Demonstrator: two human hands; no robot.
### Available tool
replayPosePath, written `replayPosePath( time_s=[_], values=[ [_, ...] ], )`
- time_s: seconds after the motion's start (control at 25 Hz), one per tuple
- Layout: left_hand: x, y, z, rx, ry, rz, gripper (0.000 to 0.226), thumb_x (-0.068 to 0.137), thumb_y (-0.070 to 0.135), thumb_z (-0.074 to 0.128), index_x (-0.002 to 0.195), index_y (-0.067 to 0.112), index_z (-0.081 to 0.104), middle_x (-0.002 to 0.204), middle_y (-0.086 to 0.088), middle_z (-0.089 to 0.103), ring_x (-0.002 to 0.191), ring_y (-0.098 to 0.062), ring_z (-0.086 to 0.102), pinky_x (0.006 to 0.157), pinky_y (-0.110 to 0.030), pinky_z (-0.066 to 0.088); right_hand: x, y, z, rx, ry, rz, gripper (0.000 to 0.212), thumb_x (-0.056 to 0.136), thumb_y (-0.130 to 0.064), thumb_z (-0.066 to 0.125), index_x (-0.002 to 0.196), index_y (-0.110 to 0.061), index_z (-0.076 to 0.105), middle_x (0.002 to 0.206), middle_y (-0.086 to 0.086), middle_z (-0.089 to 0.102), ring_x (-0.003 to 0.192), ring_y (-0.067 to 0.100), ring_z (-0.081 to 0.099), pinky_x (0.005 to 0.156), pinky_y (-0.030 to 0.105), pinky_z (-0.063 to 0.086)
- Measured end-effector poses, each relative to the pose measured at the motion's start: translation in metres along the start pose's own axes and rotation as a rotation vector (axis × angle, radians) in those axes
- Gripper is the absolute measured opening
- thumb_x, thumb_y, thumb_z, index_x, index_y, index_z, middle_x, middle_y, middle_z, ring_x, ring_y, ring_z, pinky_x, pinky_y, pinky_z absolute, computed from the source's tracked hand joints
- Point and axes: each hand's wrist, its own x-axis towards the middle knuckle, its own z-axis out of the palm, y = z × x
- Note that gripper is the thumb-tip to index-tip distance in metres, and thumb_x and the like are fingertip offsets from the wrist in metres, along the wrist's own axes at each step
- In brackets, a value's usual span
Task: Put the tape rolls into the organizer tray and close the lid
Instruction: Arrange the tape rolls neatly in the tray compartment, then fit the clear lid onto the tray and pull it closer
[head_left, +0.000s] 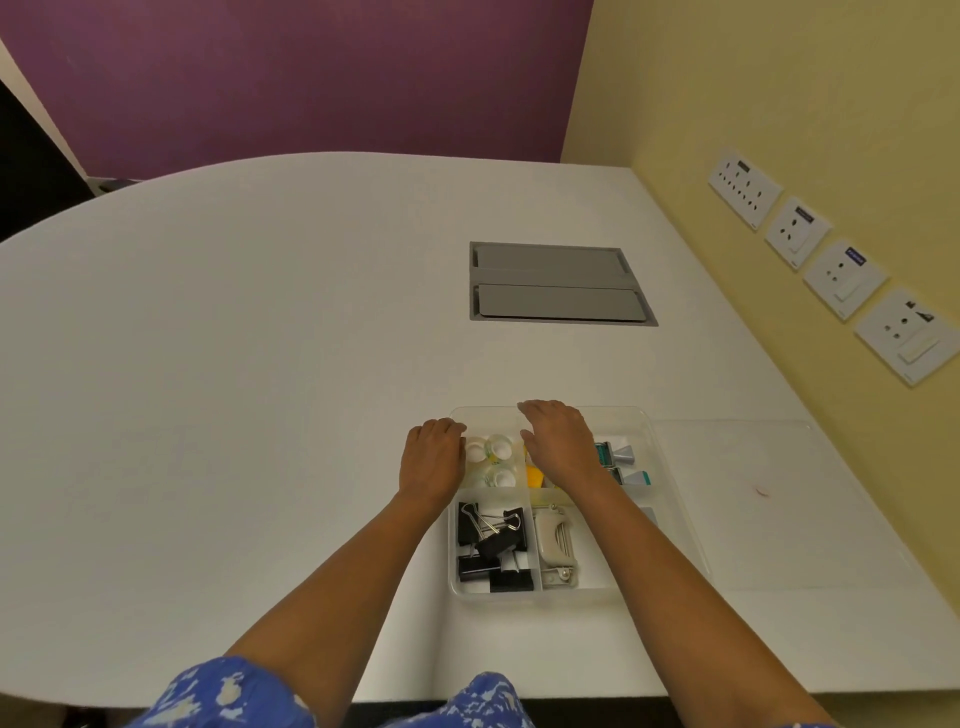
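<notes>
low in the frame's middle, the tape rolls (493, 460) already sit in the organizer tray (670, 483); both hands, left hand (432, 460) and right hand (561, 447), rest flat, empty; the lid (769, 499) lies right, not yet closed.

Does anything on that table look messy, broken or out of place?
Nothing looks broken or spilled. The clear lid lies flat on the table right of the organizer tray, and a small reddish speck shows on it.
</notes>
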Motion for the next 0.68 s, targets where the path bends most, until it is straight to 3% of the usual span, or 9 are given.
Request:
replayPosePath(
  time_s=[0.4, 0.68],
  values=[
    [-0.028, 0.023, -0.016, -0.028, 0.025, 0.097, 0.034, 0.101, 0.02, 0.035, 0.129, 0.016, 0.054, 0.134, -0.001, 0.056, 0.123, -0.019, 0.05, 0.102, -0.03, 0.033, -0.049, 0.003, -0.009, 0.05, 0.045, 0.126, 0.043, 0.095, -0.018, 0.05, 0.137, -0.013, 0.048, 0.141, 0.006, 0.054, 0.128, 0.024, 0.049, 0.105, 0.034, 0.035],
    [-0.011, 0.095, -0.004, -0.115, 0.026, 0.158, 0.034, 0.1, 0.02, 0.037, 0.131, 0.015, 0.053, 0.137, -0.003, 0.054, 0.126, -0.02, 0.047, 0.102, -0.031, 0.032, -0.07, 0.069, -0.02, 0.071, 0.127, 0.234, 0.041, 0.097, -0.021, 0.048, 0.138, -0.017, 0.047, 0.142, 0.004, 0.052, 0.128, 0.023, 0.047, 0.106, 0.033, 0.034]
  ],
)
